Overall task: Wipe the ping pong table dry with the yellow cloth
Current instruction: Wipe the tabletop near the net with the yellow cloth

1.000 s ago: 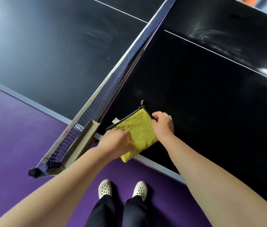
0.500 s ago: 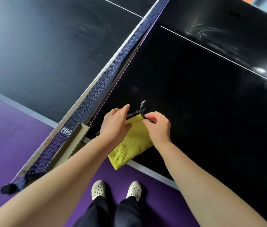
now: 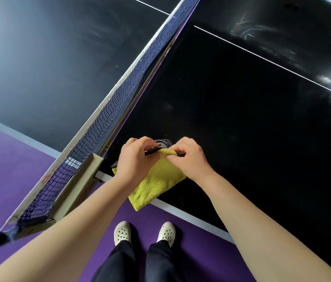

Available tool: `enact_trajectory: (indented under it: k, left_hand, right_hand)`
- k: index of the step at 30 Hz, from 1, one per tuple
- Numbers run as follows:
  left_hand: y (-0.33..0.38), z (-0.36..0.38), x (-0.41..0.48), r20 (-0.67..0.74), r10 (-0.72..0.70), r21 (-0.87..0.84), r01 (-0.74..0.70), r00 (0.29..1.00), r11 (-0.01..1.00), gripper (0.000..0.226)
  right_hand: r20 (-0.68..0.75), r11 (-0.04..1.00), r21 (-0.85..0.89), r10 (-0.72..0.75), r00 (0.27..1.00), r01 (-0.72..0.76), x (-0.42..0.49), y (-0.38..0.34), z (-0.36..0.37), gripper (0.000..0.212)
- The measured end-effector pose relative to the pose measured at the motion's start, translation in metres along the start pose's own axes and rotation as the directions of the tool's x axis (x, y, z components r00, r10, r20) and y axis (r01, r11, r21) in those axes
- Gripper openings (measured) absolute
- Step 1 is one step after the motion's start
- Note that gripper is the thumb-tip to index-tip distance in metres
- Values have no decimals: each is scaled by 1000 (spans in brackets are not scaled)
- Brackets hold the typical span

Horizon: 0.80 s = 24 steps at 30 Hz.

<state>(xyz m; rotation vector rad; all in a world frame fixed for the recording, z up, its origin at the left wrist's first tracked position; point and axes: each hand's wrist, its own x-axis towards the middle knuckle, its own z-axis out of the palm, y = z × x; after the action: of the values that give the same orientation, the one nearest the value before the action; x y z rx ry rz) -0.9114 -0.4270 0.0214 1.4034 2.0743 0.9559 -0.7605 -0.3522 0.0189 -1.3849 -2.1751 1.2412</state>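
The yellow cloth (image 3: pixel 156 180) lies folded on the near edge of the black ping pong table (image 3: pixel 242 119), one corner hanging past the white edge line. Its far edge has a dark trim and a grey underside showing. My left hand (image 3: pixel 135 159) pinches that far edge on the left. My right hand (image 3: pixel 189 157) pinches the same edge on the right, beside the left hand. Both hands lift the edge a little off the table.
The dark blue net (image 3: pixel 103 117) with a white top band runs diagonally, clamped by a beige net post (image 3: pixel 73 188) at the table's side. Faint smear marks (image 3: pixel 262 37) show on the far half. Purple floor (image 3: pixel 2 169) and my white shoes (image 3: pixel 144 233) lie below.
Both hands moved from pressing the cloth's sides to pinching its far edge and raising it. The view has shifted slightly left and closer.
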Motion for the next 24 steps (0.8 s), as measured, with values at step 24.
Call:
enact_trajectory:
  k: [24]
  left_hand:
    - [-31, 9, 35, 38, -272, 335, 244, 962, 910, 23]
  right_hand:
    - [-378, 994, -29, 89, 921, -108, -28, -15, 100, 50]
